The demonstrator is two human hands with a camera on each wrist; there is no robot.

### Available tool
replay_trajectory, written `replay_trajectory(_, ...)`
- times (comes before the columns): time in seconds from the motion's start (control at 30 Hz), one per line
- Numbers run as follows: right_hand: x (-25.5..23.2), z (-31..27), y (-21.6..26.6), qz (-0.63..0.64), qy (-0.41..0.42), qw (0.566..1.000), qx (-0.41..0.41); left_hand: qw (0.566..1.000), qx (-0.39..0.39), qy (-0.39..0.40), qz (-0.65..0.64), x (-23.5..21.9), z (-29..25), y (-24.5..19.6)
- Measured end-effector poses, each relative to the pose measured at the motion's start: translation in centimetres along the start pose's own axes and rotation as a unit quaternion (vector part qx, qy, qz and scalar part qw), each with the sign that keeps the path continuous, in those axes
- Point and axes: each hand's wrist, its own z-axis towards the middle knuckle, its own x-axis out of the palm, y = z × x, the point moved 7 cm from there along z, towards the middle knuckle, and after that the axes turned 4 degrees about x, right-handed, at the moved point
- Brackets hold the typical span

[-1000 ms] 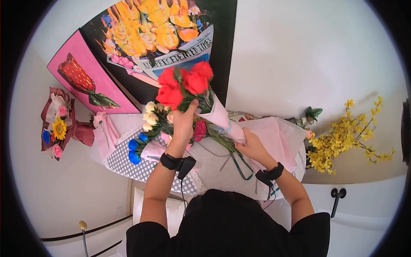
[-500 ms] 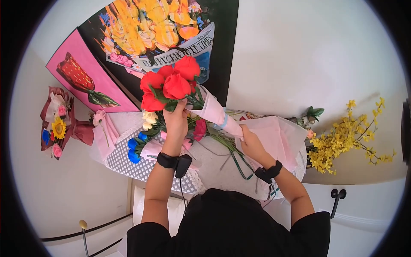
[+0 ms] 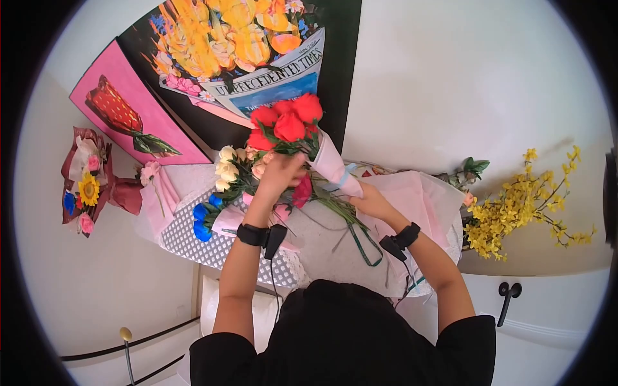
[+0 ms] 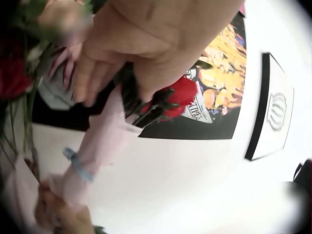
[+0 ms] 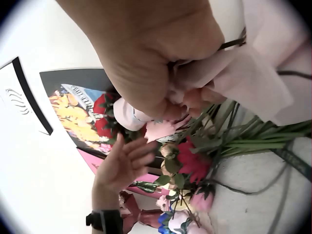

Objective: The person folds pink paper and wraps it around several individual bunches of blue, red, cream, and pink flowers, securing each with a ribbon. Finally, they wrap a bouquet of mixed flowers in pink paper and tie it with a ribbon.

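A bouquet of red roses in pale pink wrapping, tied with a light blue ribbon, tilts up to the left above the table. My right hand grips the narrow lower end of the wrapping; the right wrist view shows its fingers curled round the paper. Just below the blooms is my left hand, its fingers spread in the right wrist view and holding nothing. In the left wrist view, that hand partly covers the roses.
Cream roses, blue roses and loose green stems lie on the table. Pink wrapping sheets spread at the right, near yellow flowers. Two pictures lean behind, and another bouquet is at the left.
The bouquet first swung left, then back to the right and lower. My left hand has let go beneath the blooms, while my right hand keeps its grip.
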Motion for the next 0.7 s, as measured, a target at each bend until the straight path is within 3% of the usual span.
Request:
replay_trajectory(0.03, 0.0, -0.2, -0.7, 0.000, 0.002, 1.000, 0.001, 1.000, -0.002, -0.001, -0.001, 0.0, -0.4, 0.3)
replay_trajectory(0.1, 0.3, -0.6, -2.5, -0.090, 0.013, 0.995, 0.036, 0.962, 0.038, 0.037, 0.267, 0.6, -1.5, 0.6)
replay_trajectory(0.13, 0.6, -0.9, -2.3, -0.088, 0.016, 0.995, 0.040, 0.933, 0.128, -0.034, 0.335, 0.8, -1.5, 0.7)
replay_trajectory(0.17, 1.0, -1.2, -2.1, -0.107, 0.017, 0.992, 0.064, 0.934, 0.123, -0.034, 0.335, 1.7, -1.8, 0.6)
replay_trajectory(0.23, 1.5, -1.6, -1.9, -0.126, 0.021, 0.988, 0.089, 0.870, 0.214, -0.123, 0.427, 2.7, -2.6, -1.5)
replay_trajectory(0.47, 1.6, -1.8, -1.5, -0.143, 0.011, 0.985, 0.098, 0.923, 0.171, -0.152, 0.309, 3.2, -0.1, 0.8)
replay_trajectory(0.63, 1.7, -2.3, -2.2, -0.182, 0.053, 0.970, 0.154, 0.909, 0.227, -0.201, 0.284, 3.1, 0.7, 1.4)
replay_trajectory(0.7, 1.7, -2.9, -2.4, -0.129, 0.043, 0.977, 0.165, 0.905, 0.245, -0.205, 0.282, 3.1, 1.1, 1.7)
